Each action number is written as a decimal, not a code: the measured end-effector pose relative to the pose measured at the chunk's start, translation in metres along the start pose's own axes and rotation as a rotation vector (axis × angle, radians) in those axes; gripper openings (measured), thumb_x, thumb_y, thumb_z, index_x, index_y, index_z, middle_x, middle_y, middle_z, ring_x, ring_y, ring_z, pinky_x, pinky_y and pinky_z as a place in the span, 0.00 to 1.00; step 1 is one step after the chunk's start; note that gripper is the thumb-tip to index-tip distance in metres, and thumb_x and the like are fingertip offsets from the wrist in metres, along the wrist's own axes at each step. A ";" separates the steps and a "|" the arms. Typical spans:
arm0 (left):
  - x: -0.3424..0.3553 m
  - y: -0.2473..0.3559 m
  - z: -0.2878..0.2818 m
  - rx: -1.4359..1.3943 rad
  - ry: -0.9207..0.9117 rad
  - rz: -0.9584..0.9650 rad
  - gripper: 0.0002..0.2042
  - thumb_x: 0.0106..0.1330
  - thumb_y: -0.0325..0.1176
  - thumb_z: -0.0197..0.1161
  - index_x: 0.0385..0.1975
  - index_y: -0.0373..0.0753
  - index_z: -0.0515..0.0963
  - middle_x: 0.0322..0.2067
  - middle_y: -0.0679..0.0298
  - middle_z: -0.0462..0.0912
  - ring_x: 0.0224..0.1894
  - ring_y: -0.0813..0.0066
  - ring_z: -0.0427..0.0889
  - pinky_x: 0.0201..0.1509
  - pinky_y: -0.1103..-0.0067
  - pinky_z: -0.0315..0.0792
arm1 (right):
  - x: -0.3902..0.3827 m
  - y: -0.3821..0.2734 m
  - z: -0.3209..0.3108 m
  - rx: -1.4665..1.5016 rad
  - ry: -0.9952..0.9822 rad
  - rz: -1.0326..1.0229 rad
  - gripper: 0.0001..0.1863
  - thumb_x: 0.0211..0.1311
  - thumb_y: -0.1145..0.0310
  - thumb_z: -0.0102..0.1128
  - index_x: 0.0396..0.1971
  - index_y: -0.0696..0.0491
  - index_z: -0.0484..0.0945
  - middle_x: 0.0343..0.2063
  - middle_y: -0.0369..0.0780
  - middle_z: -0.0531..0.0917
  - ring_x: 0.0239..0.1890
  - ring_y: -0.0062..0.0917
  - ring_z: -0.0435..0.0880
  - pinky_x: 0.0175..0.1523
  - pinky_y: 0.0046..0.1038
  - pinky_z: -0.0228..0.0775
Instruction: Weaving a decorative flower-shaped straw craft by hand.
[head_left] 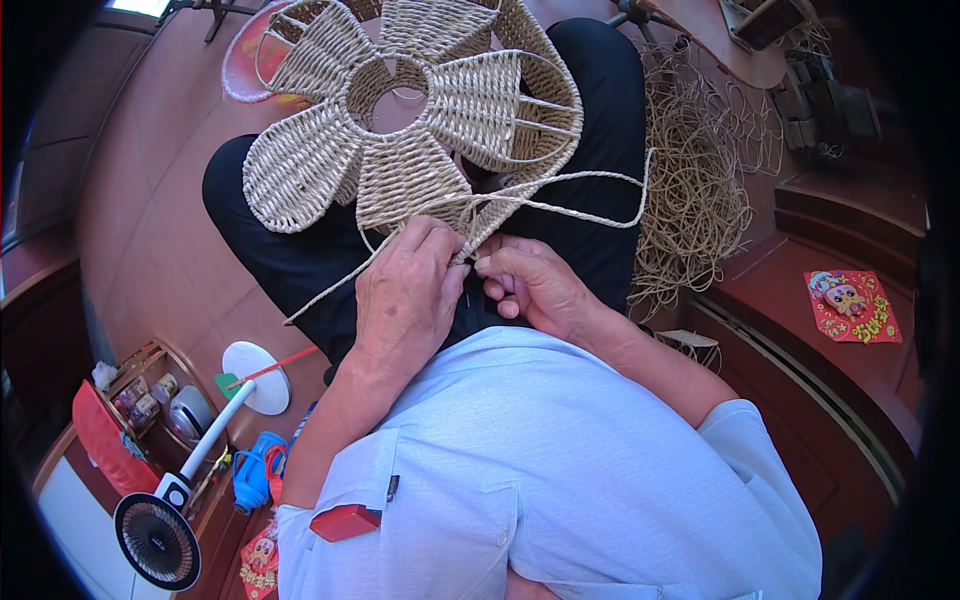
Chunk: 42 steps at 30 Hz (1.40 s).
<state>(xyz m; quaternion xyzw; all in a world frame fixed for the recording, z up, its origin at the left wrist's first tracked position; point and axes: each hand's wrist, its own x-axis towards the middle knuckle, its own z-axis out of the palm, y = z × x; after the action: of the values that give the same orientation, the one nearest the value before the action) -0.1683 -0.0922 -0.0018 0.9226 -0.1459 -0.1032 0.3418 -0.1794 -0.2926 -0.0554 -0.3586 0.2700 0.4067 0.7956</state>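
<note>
The woven flower (402,158) is rough, fibrous cord.

Landmark: white pedestal fan (157,540), black grille, round base on reddish tiled floor (170,170). Red stick (285,362) crosses over the fan's base; small green item (228,385) at base edge, type unclear. Blue plastic jug (250,485) just right of the fan's pole. Red cartoon card (260,562) right of the fan's head, below jug. Wooden shelf unit (150,352) left of the pole, holding jars (142,408) and silver-grey appliance (190,412). Red cloth (108,440) left of the pole too. Second red card (853,307), gold motifs, well right of the fan.
</note>
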 end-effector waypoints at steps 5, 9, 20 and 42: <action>0.001 -0.001 -0.001 0.000 -0.026 -0.007 0.12 0.63 0.26 0.74 0.44 0.35 0.81 0.43 0.58 0.83 0.44 0.54 0.88 0.46 0.64 0.81 | -0.004 -0.004 0.002 -0.005 0.065 0.034 0.12 0.73 0.70 0.70 0.52 0.55 0.84 0.36 0.31 0.83 0.30 0.10 0.77 0.26 0.12 0.68; 0.002 -0.002 -0.002 0.003 -0.035 -0.006 0.12 0.63 0.27 0.73 0.45 0.36 0.81 0.43 0.58 0.83 0.44 0.54 0.88 0.46 0.64 0.81 | -0.002 -0.010 0.006 0.083 0.157 0.118 0.08 0.73 0.75 0.68 0.48 0.57 0.84 0.34 0.32 0.83 0.28 0.09 0.76 0.25 0.12 0.68; 0.000 -0.002 0.002 -0.010 0.026 0.032 0.12 0.65 0.26 0.73 0.47 0.35 0.82 0.46 0.57 0.85 0.45 0.53 0.88 0.47 0.64 0.81 | 0.007 0.006 -0.002 0.669 -0.049 0.239 0.04 0.74 0.75 0.64 0.41 0.57 0.78 0.31 0.33 0.77 0.25 0.11 0.70 0.24 0.14 0.66; 0.002 -0.003 -0.003 -0.038 -0.049 -0.023 0.11 0.63 0.26 0.72 0.44 0.35 0.81 0.41 0.57 0.83 0.42 0.53 0.88 0.45 0.65 0.80 | 0.008 -0.005 -0.003 0.393 0.037 0.247 0.08 0.73 0.75 0.67 0.47 0.58 0.80 0.34 0.34 0.79 0.26 0.09 0.71 0.24 0.11 0.64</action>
<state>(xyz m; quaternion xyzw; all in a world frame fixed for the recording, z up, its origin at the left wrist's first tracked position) -0.1646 -0.0889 -0.0015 0.9149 -0.1414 -0.1322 0.3542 -0.1711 -0.2931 -0.0610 -0.1686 0.4005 0.4340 0.7892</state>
